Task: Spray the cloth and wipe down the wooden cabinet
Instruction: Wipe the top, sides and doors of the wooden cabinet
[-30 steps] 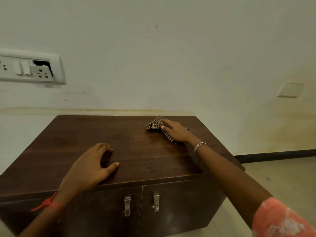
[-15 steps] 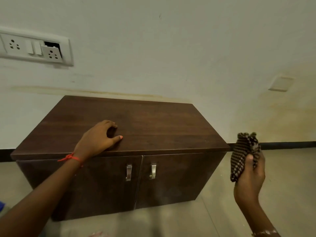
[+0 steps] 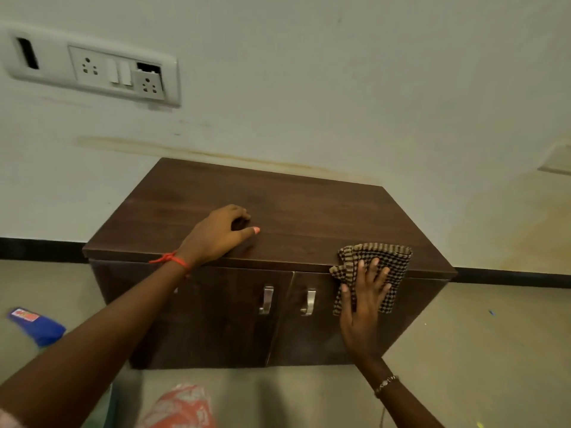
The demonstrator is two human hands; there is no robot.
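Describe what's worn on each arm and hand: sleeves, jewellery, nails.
Both forearms are bare, with no gloves. The left hand has an orange-red thread tied at the wrist and a pink-painted thumbnail. The right hand has a thin silver beaded bracelet at the wrist; its nails look unpainted.
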